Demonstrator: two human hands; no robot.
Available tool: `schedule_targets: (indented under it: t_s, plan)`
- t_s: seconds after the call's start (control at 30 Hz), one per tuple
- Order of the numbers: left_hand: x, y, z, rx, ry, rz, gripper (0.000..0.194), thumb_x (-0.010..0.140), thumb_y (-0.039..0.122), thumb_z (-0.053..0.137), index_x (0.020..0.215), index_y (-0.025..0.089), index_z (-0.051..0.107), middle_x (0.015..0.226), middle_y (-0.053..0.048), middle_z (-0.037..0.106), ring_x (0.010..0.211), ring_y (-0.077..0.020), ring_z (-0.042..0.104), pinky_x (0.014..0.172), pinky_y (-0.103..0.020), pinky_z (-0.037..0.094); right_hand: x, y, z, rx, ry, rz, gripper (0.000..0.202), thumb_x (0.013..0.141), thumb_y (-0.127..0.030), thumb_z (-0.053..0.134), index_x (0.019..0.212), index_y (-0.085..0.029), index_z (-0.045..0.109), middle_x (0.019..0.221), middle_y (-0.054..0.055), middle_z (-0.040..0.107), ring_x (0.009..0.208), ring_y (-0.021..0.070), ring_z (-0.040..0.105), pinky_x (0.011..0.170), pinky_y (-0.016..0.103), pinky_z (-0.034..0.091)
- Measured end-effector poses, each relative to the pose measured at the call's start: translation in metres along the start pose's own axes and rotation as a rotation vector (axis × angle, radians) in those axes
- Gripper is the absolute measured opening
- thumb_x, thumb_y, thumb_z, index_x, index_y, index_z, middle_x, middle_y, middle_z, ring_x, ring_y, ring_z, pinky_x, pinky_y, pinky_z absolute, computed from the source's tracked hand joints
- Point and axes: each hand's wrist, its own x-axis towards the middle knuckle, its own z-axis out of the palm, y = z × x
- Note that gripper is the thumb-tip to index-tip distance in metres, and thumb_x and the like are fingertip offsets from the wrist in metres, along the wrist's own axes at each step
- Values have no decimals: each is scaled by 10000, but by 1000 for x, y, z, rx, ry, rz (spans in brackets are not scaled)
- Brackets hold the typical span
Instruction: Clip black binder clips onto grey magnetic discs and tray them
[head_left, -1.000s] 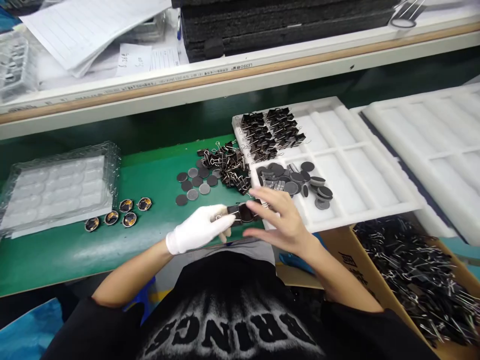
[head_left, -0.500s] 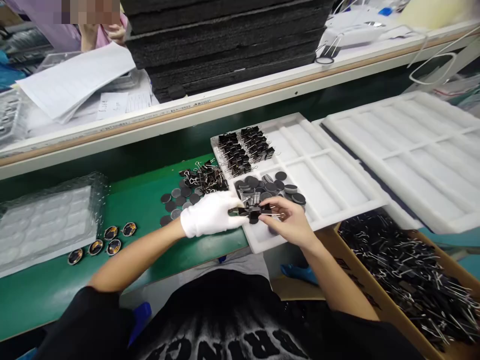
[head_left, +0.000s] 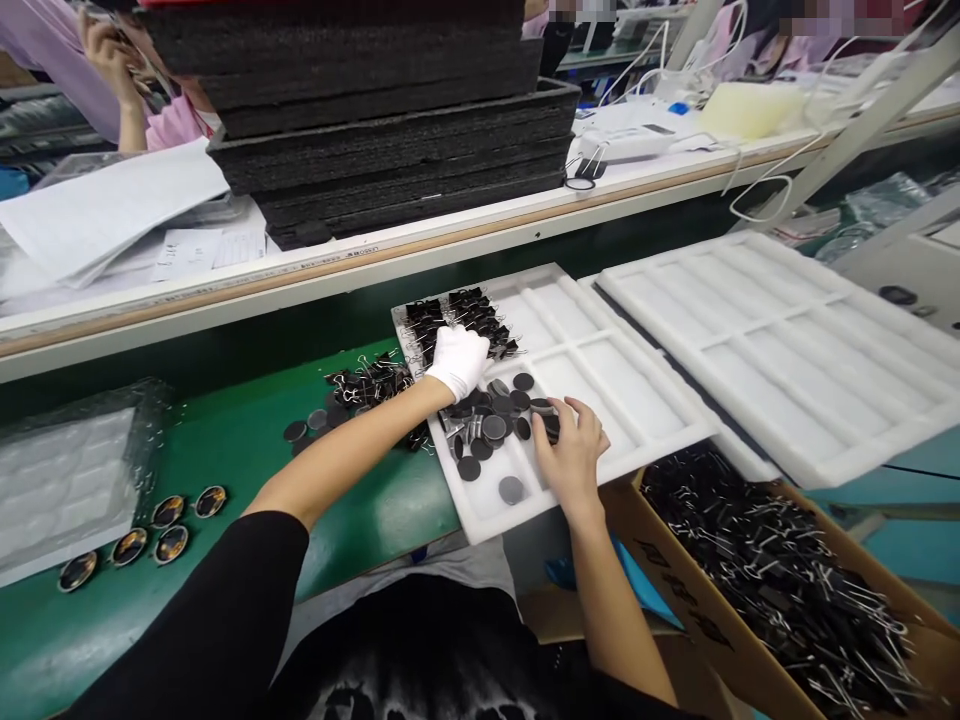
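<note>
My left hand [head_left: 460, 360], in a white glove, is closed over the rows of black binder clips [head_left: 480, 312] in the upper left of the white foam tray [head_left: 660, 385]; what its fingers hold is hidden. My bare right hand [head_left: 571, 445] has its fingers curled around dark round discs at the right side of the disc pile [head_left: 493, 428], in the tray's lower left compartment. A single disc [head_left: 511, 490] lies apart near the tray's front edge. Left of the tray, more clips [head_left: 371, 382] are heaped beside loose discs [head_left: 295, 431] on the green table.
A second white foam tray [head_left: 795, 350] lies at the right. Below it stands a cardboard box [head_left: 690, 600] full of clips. Round patterned pieces [head_left: 171, 543] and a clear plastic tray [head_left: 67, 470] are at the left. Black foam trays [head_left: 390, 160] are stacked on the shelf.
My left hand has moved up and away from my right hand onto the clip rows. The right hand has let go of the clip and is at the discs. The camera view has shifted.
</note>
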Motion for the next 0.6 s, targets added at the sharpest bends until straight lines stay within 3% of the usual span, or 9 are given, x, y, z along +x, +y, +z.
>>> schedule_targets:
  t_s: [0.17,0.37,0.47,0.6]
  plan:
    - [-4,0,2,20,9,23,361,979,386,575,1115,77,702,1067,-227,707,1090,-357,610,922,-479,341,2,1,3,13,-33,5,401,904,-335,549,1283,-238,638,1345,143,641,1275,336,561,1048,529,339]
    - [-20,-9,-18,40,16,68,385,1006,418,509,1024,106,733,1066,-202,699,1081,-358,603,898,-483,351,0,4,3,-98,-142,-85,428,985,-333,455,1377,-213,582,1513,160,556,1377,350,499,1061,555,324]
    - [-58,-15,-37,-22,140,118,437,1034,478,430,1114,158,716,1080,-154,705,1072,-331,608,892,-471,375,-3,3,3,-125,-139,-141,406,1023,-308,401,1367,-196,586,1537,167,541,1397,353,488,1063,551,326]
    - [-144,-32,-51,-200,351,48,469,1029,502,459,1379,221,593,1245,-108,695,1168,-276,611,969,-428,417,-4,5,5,-85,-49,-223,322,1024,-307,447,1247,-202,655,1385,151,673,1353,350,555,1090,559,306]
